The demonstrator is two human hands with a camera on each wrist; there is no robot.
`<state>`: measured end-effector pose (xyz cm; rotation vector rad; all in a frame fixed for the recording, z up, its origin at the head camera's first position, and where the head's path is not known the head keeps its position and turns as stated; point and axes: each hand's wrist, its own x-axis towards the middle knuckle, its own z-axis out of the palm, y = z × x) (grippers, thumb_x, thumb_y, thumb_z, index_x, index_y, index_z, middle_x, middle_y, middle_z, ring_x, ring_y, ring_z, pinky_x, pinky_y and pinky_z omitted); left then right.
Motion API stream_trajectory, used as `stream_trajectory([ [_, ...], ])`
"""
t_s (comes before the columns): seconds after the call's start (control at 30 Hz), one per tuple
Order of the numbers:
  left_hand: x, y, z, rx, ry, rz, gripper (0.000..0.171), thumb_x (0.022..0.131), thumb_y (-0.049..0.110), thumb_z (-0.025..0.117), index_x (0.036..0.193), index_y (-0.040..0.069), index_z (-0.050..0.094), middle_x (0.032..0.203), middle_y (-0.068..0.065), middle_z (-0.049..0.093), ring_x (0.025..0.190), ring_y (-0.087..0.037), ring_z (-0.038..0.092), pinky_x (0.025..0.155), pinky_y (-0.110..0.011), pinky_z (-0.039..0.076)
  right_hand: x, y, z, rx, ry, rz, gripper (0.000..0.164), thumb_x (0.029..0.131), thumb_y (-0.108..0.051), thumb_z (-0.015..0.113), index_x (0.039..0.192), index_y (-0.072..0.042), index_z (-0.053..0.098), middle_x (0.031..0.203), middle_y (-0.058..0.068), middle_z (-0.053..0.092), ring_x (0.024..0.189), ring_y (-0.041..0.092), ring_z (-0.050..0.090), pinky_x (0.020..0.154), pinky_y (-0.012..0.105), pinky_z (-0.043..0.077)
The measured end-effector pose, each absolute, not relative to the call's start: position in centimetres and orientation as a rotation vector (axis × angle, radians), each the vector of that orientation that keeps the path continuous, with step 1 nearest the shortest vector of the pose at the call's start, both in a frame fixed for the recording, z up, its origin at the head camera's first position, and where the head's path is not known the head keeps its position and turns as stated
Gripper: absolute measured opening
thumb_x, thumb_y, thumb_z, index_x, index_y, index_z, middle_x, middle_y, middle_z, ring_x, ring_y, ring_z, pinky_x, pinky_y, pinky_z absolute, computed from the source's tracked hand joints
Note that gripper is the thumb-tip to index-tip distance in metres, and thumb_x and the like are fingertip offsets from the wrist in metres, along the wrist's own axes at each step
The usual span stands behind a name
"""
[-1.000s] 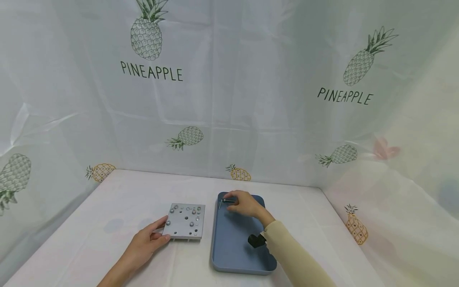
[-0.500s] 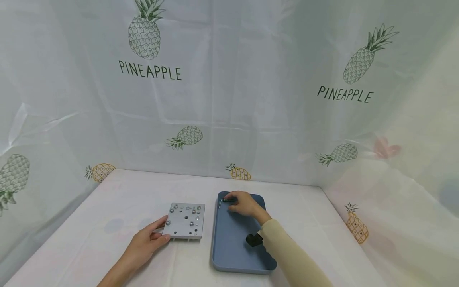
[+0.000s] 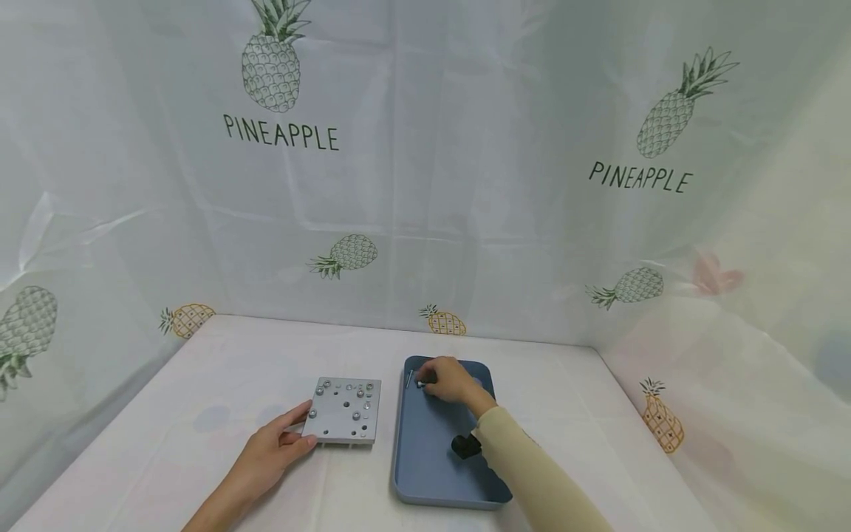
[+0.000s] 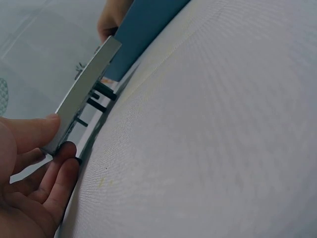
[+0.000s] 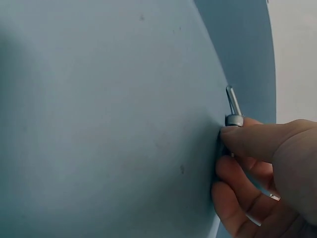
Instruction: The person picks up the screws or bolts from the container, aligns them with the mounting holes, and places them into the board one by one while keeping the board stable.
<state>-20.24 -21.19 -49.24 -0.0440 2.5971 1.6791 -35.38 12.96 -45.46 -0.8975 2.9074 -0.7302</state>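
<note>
My left hand (image 3: 275, 447) grips the near left corner of a square metal plate (image 3: 342, 423), thumb on one face and fingers beneath. Several bolt heads and holes dot its top. In the left wrist view, bolt shanks (image 4: 97, 104) stick out of the plate's underside, close over the cloth. My right hand (image 3: 452, 380) is at the far end of a blue tray (image 3: 439, 473), pinching a bolt (image 5: 234, 120) between thumb and fingers. Its round head shows at the fingertips while the fingers hide the shank. Another bolt (image 3: 408, 379) lies beside the tray's far left wall.
A white cloth covers the table (image 3: 266, 347), and a pineapple-print curtain (image 3: 465, 185) hangs behind and at the sides. The raised tray rim stands to the right of the plate. A black piece (image 3: 465, 446) sits at my right cuff, over the tray.
My right fingers have taken hold of the bolt that lay crosswise in the tray, and have drawn it slightly toward me. The left hand and plate stay in place.
</note>
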Motion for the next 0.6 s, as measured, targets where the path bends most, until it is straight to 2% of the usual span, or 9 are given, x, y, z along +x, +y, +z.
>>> stream_trajectory([
  [0.1, -20.22, -21.17, -49.19, -0.051, 2.605, 1.668, 0.074, 0.096, 0.026, 0.081, 0.161, 0.012, 0.047, 0.152, -0.018, 0.058, 0.101, -0.012, 0.068, 0.083, -0.021, 0.052, -35.25, 13.00, -45.42, -0.898, 2.903, -0.716, 0.015, 0.093, 0.003, 0.076, 0.104, -0.005, 0.080, 0.101, 0.005, 0.078, 0.097, 0.023, 0.071, 0.090, 0.045, 0.056],
  [0.33, -20.15, -21.18, -49.15, -0.047, 2.624, 1.649, 0.075, 0.096, 0.028, 0.081, 0.161, 0.011, 0.048, 0.151, -0.018, 0.058, 0.102, -0.012, 0.068, 0.084, -0.021, 0.052, -35.01, 13.18, -45.29, -0.905, 2.902, -0.637, 0.017, 0.095, 0.001, 0.075, 0.108, -0.008, 0.081, 0.105, 0.004, 0.079, 0.100, 0.022, 0.072, 0.091, 0.044, 0.057],
  [0.6, -20.15, -21.18, -49.22, -0.040, 2.629, 1.645, 0.075, 0.096, 0.028, 0.081, 0.161, 0.011, 0.047, 0.152, -0.018, 0.058, 0.103, -0.012, 0.068, 0.084, -0.021, 0.052, -34.83, 13.63, -45.02, -0.930, 2.907, -0.670, 0.014, 0.094, -0.001, 0.077, 0.105, -0.010, 0.080, 0.101, 0.001, 0.078, 0.095, 0.017, 0.070, 0.088, 0.041, 0.056],
])
